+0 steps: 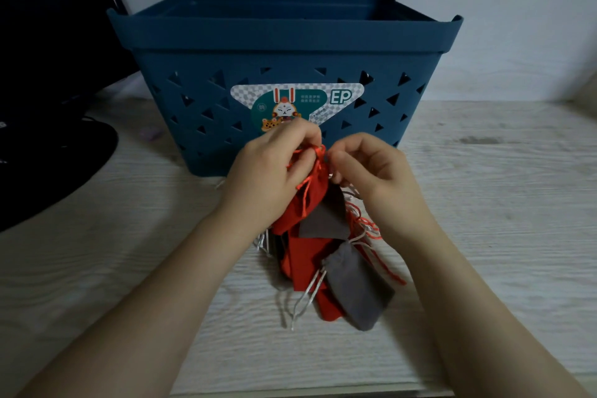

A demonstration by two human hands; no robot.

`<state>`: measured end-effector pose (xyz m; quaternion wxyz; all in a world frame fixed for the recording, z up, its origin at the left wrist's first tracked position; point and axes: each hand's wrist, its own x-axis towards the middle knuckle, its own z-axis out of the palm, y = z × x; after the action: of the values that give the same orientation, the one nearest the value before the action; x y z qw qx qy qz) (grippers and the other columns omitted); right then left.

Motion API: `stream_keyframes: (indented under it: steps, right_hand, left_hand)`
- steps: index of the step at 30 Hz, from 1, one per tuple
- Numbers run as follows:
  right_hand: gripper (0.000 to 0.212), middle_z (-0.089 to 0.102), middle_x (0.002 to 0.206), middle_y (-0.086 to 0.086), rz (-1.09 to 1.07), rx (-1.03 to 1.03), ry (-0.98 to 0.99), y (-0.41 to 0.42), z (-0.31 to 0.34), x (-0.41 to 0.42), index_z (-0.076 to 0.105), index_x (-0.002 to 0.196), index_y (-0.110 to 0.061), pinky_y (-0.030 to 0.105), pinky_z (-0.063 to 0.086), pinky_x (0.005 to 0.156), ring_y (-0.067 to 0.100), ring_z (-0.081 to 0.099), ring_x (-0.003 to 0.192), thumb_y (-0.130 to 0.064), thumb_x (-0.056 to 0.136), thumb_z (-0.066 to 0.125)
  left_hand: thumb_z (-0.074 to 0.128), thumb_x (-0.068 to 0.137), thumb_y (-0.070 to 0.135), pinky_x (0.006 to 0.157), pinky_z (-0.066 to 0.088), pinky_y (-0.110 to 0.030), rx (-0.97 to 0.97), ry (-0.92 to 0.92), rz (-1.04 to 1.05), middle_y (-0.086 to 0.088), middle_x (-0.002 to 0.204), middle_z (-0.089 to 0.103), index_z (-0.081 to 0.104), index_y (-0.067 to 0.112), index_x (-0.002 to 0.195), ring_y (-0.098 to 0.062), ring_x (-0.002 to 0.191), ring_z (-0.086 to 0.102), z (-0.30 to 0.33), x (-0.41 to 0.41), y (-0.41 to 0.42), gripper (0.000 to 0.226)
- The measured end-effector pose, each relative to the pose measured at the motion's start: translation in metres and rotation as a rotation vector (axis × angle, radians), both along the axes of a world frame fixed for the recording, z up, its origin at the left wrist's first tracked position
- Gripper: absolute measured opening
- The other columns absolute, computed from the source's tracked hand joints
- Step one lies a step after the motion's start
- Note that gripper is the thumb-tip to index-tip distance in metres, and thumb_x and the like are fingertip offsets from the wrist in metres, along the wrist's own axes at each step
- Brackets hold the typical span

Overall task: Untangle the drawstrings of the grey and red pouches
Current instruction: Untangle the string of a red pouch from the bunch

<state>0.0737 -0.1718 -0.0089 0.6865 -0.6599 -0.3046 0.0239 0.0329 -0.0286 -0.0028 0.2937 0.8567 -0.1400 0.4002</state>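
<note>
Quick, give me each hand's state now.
Left hand: pinching the red drawstring.
Right hand: fingers curled, pinching at the same knot of drawstrings.

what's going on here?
A person is working on a tangled bunch of red and grey drawstring pouches on a pale wooden table, in front of a blue plastic basket. The left hand and right hand both pinch the red drawstrings at the top of the bunch, lifting a red pouch. A grey pouch and others lie below, their red and silver cords crossing. Nothing looks separated yet.
</note>
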Motion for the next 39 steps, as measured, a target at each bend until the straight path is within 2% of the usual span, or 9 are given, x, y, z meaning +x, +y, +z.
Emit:
stream_keyframes:
  steps: [4,8,13,16,20,25,31,37,39]
  right_hand:
    - [0.014,0.063,0.072,0.003,0.04,0.044,0.124,-0.001,0.0,0.0,0.068,0.091,-0.015,0.015,0.043,0.061,0.007,0.054,0.065,-0.006,0.087,0.057]
    - [0.013,0.062,0.08,0.02,0.073,0.084,0.233,-0.001,-0.001,-0.001,0.072,0.087,-0.01,0.029,0.04,0.066,0.026,0.05,0.076,-0.008,0.082,0.061]
    - [0.015,0.066,0.064,0.0,-0.018,-0.005,0.14,-0.001,0.004,-0.001,0.069,0.075,-0.015,0.019,0.046,0.057,0.015,0.058,0.064,-0.003,0.083,0.063]
    - [0.02,0.063,0.064,-0.003,-0.157,-0.016,0.125,-0.001,0.002,0.006,0.063,0.072,-0.016,0.018,0.049,0.057,0.007,0.062,0.059,-0.002,0.087,0.06]
    - [0.02,0.062,0.066,-0.001,-0.211,0.002,0.15,-0.002,-0.002,0.011,0.06,0.072,-0.016,0.026,0.053,0.062,0.009,0.061,0.06,-0.005,0.089,0.057]
    - [0.015,0.064,0.073,-0.001,-0.1,-0.097,0.078,-0.006,-0.004,0.015,0.063,0.075,-0.015,0.024,0.049,0.073,0.01,0.059,0.073,-0.007,0.088,0.059]
    - [0.017,0.062,0.073,-0.005,-0.228,-0.096,0.027,-0.005,0.012,0.007,0.063,0.074,-0.018,0.014,0.044,0.069,0.002,0.054,0.071,-0.009,0.089,0.059]
    - [0.015,0.065,0.073,-0.005,0.049,0.144,0.284,-0.011,0.045,-0.011,0.064,0.088,-0.015,0.021,0.044,0.056,0.009,0.056,0.064,-0.023,0.09,0.052]
    - [0.018,0.066,0.079,-0.001,0.104,0.136,0.211,-0.006,0.066,-0.018,0.063,0.093,-0.015,0.023,0.05,0.061,0.011,0.06,0.068,-0.03,0.083,0.059]
  left_hand:
    - [0.055,0.084,0.019,0.065,0.048,-0.034,0.06,-0.026,0.01,0.003,0.081,0.063,0.049,0.021,0.089,-0.014,0.075,0.059,-0.002,-0.002,0.001,0.008]
    - [0.053,0.084,0.029,0.051,0.051,-0.037,0.159,-0.06,0.089,-0.001,0.074,0.065,0.046,0.023,0.088,-0.024,0.066,0.064,-0.001,-0.004,0.004,0.01]
    - [0.05,0.084,0.04,0.048,0.048,-0.036,0.211,0.028,0.179,-0.002,0.067,0.062,0.059,0.013,0.076,-0.027,0.06,0.06,-0.002,0.0,0.006,0.029]
    - [0.051,0.086,0.038,0.054,0.043,-0.027,0.018,0.142,0.055,0.007,0.056,0.052,0.056,0.016,0.067,-0.007,0.054,0.051,-0.001,0.002,0.008,0.03]
    - [0.05,0.088,0.026,0.054,0.033,-0.014,-0.459,0.405,-0.351,0.008,0.051,0.044,0.046,0.017,0.06,-0.002,0.051,0.039,0.002,-0.002,-0.004,0.029]
    - [0.046,0.085,0.022,0.051,0.033,-0.014,-0.68,0.463,-0.373,0.005,0.048,0.042,0.045,0.014,0.06,-0.004,0.048,0.038,0.0,0.001,-0.002,0.026]
    - [0.045,0.086,0.022,0.051,0.031,-0.015,-0.8,0.452,-0.498,0.013,0.049,0.04,0.052,0.027,0.053,-0.008,0.049,0.036,0.01,-0.004,-0.01,0.034]
    - [0.051,0.094,0.013,0.054,0.037,-0.015,-0.618,0.271,-0.288,0.01,0.053,0.045,0.054,0.018,0.067,-0.003,0.052,0.041,0.054,-0.008,-0.009,0.028]
    - [0.052,0.093,0.011,0.054,0.037,-0.014,-0.609,0.228,-0.271,0.009,0.053,0.046,0.054,0.017,0.066,-0.003,0.05,0.042,0.074,-0.007,-0.011,0.027]
